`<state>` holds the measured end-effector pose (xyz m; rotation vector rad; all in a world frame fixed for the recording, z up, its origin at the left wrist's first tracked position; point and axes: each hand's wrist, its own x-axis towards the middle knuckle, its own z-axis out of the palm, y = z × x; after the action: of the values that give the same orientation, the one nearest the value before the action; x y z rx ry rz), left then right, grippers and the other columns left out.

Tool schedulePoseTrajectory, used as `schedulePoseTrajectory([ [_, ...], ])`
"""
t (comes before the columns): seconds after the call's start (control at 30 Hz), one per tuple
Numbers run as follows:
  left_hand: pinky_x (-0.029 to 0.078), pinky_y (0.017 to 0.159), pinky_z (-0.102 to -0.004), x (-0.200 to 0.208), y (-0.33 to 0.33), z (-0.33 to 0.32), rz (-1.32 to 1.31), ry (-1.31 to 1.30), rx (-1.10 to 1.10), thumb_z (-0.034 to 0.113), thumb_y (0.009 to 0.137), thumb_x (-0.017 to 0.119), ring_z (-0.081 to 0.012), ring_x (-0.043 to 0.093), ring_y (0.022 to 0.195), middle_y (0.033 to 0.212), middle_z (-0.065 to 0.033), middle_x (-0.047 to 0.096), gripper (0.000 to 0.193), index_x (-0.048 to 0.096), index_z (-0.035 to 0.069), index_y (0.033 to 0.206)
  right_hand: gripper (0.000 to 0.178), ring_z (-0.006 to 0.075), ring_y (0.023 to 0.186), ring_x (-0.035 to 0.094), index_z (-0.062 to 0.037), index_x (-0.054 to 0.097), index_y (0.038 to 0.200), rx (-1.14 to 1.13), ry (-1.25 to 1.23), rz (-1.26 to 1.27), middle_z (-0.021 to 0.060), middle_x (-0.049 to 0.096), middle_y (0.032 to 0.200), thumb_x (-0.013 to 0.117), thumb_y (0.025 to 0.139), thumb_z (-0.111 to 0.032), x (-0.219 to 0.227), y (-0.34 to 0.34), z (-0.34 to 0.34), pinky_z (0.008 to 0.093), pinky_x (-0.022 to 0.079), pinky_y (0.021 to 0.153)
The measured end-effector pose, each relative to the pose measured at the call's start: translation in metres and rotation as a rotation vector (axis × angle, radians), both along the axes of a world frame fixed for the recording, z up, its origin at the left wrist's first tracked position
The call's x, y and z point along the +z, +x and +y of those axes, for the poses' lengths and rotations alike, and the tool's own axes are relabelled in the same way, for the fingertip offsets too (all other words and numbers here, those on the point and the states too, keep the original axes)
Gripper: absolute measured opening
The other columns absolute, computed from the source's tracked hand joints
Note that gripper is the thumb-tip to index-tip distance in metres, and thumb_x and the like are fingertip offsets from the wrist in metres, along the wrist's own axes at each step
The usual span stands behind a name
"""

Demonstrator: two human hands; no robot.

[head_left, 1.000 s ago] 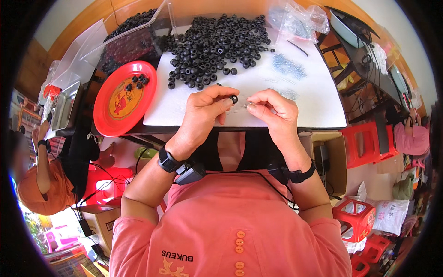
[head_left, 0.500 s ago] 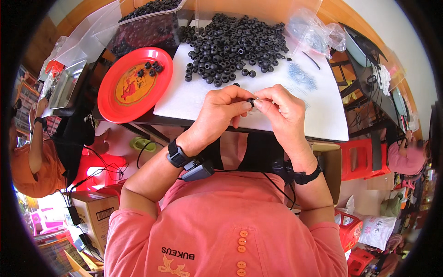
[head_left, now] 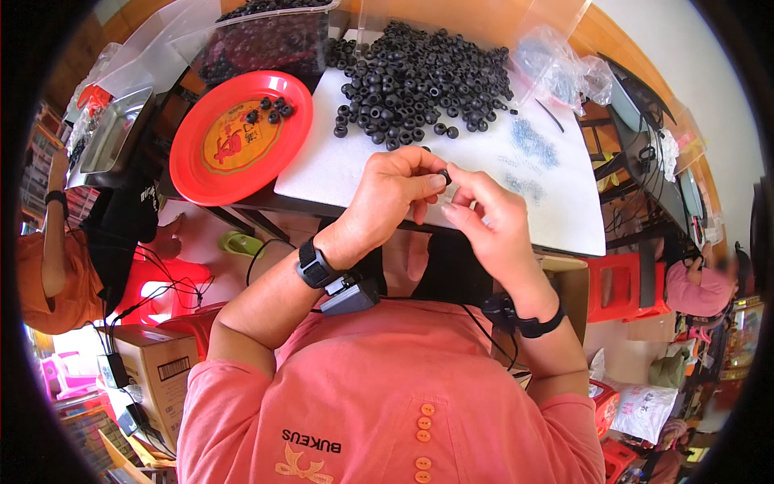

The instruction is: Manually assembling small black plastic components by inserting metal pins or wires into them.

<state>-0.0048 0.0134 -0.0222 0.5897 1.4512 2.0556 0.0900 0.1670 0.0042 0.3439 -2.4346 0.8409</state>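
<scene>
My left hand (head_left: pixel 384 195) pinches a small black bead (head_left: pixel 445 175) between thumb and forefinger, above the near edge of the white sheet (head_left: pixel 318 173). Facing it is my right hand (head_left: pixel 492 211); its forefinger tip reaches close beside the bead, while the thumb stands apart. Nothing shows between those right fingers. Beyond both hands lies a large heap of black beads (head_left: pixel 419 81) with round holes. A red plate (head_left: pixel 189 157) on the left carries several black beads (head_left: pixel 274 110) on its printed centre.
A clear plastic bin (head_left: pixel 266 44) full of black beads stands at the back left. Clear plastic bags (head_left: pixel 552 64) and a short black strip (head_left: pixel 551 115) lie at the back right. Tiny bluish bits (head_left: pixel 528 149) are scattered over the sheet. Another person (head_left: pixel 52 258) is at far left.
The right thumb has come away from the bead and dropped lower, parting from the forefinger. My left hand keeps its pinch. The whole view has shifted slightly.
</scene>
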Motion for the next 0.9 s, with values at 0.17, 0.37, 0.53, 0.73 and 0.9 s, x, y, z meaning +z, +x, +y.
schedulePoseTrajectory([
  [0.17, 0.045, 0.051, -0.0224, 0.005, 0.004, 0.000, 0.043, -0.044, -0.004, 0.003, 0.090, 0.063, -0.0101, 0.057, 0.062, 0.081, -0.0058, 0.063, 0.013, 0.064, -0.003, 0.102, 0.027, 0.0077, 0.066, 0.055, -0.0031, 0.067, 0.111, -0.037, -0.709, -0.478, -0.0019, 0.060, 0.073, 0.071, 0.084, -0.008, 0.042, -0.002, 0.021, 0.0223, 0.042, 0.059],
  [0.37, 0.044, 0.052, -0.0211, 0.003, 0.006, -0.002, 0.224, -0.155, -0.033, 0.003, 0.087, 0.066, -0.0072, 0.055, 0.057, 0.076, -0.0018, 0.062, 0.014, 0.067, -0.001, 0.100, 0.018, 0.0148, 0.067, 0.062, -0.0037, 0.071, 0.100, -0.151, -0.183, -0.303, 0.0034, 0.063, 0.072, 0.067, 0.083, -0.008, 0.056, -0.040, 0.042, 0.0291, 0.046, 0.062],
  [0.53, 0.044, 0.051, -0.0207, 0.002, 0.005, -0.002, 0.213, -0.125, -0.051, 0.001, 0.086, 0.067, -0.0067, 0.055, 0.057, 0.078, -0.0023, 0.062, 0.014, 0.067, 0.000, 0.100, 0.021, 0.0281, 0.084, 0.065, -0.0100, 0.071, 0.102, -0.231, 0.181, -0.288, 0.0097, 0.066, 0.094, 0.067, 0.082, -0.013, 0.034, -0.073, 0.038, 0.0398, 0.050, 0.075],
  [0.73, 0.044, 0.051, -0.0204, -0.001, 0.004, -0.002, 0.226, -0.092, -0.084, 0.001, 0.086, 0.066, -0.0067, 0.055, 0.057, 0.077, -0.0023, 0.060, 0.015, 0.067, 0.000, 0.101, 0.031, 0.0318, 0.101, 0.062, -0.0175, 0.069, 0.115, -0.253, 0.535, -0.152, 0.0075, 0.062, 0.113, 0.066, 0.084, -0.016, 0.024, -0.102, 0.029, 0.0426, 0.051, 0.085],
  [0.9, 0.044, 0.052, -0.0208, -0.001, 0.003, -0.003, 0.210, -0.081, -0.087, 0.001, 0.087, 0.066, -0.0070, 0.055, 0.058, 0.078, -0.0029, 0.060, 0.016, 0.066, -0.001, 0.102, 0.036, 0.0299, 0.108, 0.060, -0.0199, 0.064, 0.125, -0.118, 0.630, -0.309, 0.0053, 0.058, 0.119, 0.062, 0.089, -0.018, 0.025, -0.114, 0.023, 0.0413, 0.051, 0.088],
])
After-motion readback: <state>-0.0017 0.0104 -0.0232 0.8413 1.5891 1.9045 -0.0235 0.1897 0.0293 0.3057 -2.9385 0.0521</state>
